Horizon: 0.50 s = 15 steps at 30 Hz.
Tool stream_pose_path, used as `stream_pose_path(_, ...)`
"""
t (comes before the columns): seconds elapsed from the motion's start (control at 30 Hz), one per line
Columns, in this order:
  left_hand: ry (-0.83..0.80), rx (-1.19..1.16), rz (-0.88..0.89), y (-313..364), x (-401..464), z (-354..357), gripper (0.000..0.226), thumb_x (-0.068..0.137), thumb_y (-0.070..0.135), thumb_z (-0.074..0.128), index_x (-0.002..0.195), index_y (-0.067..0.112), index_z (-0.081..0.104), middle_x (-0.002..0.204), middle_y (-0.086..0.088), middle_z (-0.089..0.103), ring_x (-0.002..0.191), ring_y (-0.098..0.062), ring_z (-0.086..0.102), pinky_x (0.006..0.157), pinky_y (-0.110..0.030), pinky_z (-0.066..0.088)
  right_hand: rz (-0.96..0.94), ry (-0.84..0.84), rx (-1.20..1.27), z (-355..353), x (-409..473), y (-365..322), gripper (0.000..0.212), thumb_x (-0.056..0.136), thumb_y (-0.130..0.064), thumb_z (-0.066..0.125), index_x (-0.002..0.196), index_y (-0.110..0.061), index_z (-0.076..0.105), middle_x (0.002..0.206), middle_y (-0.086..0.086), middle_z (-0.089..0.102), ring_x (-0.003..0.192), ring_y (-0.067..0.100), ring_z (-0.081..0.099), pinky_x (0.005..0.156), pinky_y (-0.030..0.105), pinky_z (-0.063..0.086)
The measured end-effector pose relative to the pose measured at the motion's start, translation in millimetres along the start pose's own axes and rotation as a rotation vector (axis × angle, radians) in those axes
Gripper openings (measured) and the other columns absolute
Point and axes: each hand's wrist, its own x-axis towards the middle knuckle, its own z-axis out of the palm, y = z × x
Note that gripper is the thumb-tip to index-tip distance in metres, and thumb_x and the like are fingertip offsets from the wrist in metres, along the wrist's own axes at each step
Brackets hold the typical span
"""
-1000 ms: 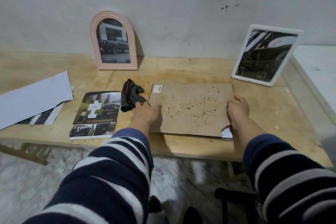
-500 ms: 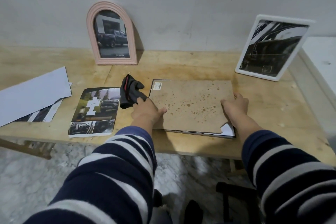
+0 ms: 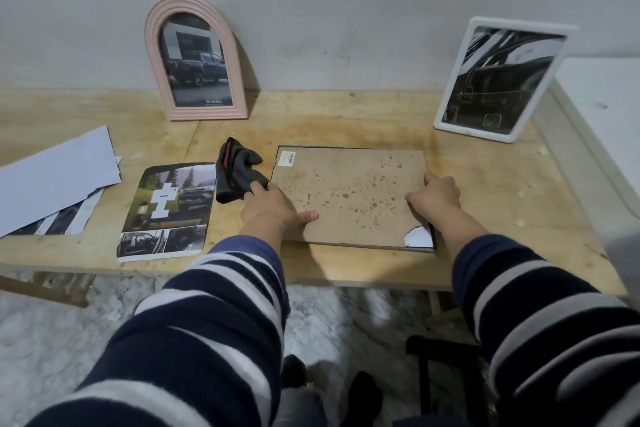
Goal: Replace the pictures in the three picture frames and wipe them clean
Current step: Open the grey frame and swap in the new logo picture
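The wooden table [image 3: 346, 121] carries a face-down frame [image 3: 349, 194] with a spotted brown backing, its near-right corner torn. A barcode sticker sits at its far-left corner, too small to read. Since a moment ago the backing has settled squarely into the frame. Behind and left of it, the pink arched frame [image 3: 197, 59] reads "TOYOTA". Behind and right stands the white frame [image 3: 498, 80]. Just left lie a dark cloth [image 3: 235, 170] and a brochure [image 3: 169, 208]. The left hand [image 3: 273, 208] and right hand [image 3: 433, 198] grip the face-down frame's side edges, fingers curled.

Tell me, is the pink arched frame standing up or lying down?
Standing up: the pink arched picture frame leans against the grey wall.
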Motion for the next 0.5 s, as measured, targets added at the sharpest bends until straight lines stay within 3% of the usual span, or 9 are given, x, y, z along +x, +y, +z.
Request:
stream_pose_path(0.1,0.012,-0.027,-0.009,2,-2,2,0.105,0.064,0.076,0.067,0.141,0.013,0.032,0.138,-0.010,0.029,0.129,-0.031,0.032,0.098,-0.043,0.041,-0.075,-0.014,-0.243,-3,-11,0,0.064,0.088,-0.040,0.058,0.147,-0.029,0.033,0.141,0.010,0.036,0.129,0.032,0.032,0.102,0.042,0.035)
stream_pose_path(0.23,0.011,-0.026,-0.009,5,-9,5,0.101,0.068,0.074,0.065,0.142,0.015,0.030,0.140,-0.011,0.028,0.131,-0.031,0.029,0.100,-0.047,0.038,-0.267,-0.097,-0.347,4,-35,-1,0.087,0.079,-0.066,0.059,0.151,-0.039,0.018,0.160,0.007,0.003,0.144,0.033,0.004,0.116,0.047,0.011)
stream_pose_path(0.33,-0.033,0.006,-0.006,6,-14,4,0.111,0.063,0.076,0.068,0.146,0.015,0.025,0.143,-0.011,0.024,0.134,-0.031,0.025,0.106,-0.048,0.034,-0.374,-0.240,-0.363,14,-49,-8,0.097,0.072,-0.074,0.059,0.151,-0.045,0.010,0.161,0.004,-0.015,0.147,0.031,-0.015,0.116,0.053,-0.008)
stream_pose_path(0.5,-0.123,0.013,-0.004,5,-17,2,0.130,0.057,0.070,0.077,0.152,0.015,0.007,0.146,-0.012,0.015,0.138,-0.033,0.017,0.112,-0.049,0.028,-0.411,-0.366,-0.381,30,-59,-18,0.108,0.066,-0.076,0.064,0.150,-0.047,0.004,0.159,0.004,-0.025,0.144,0.029,-0.027,0.114,0.055,-0.015)
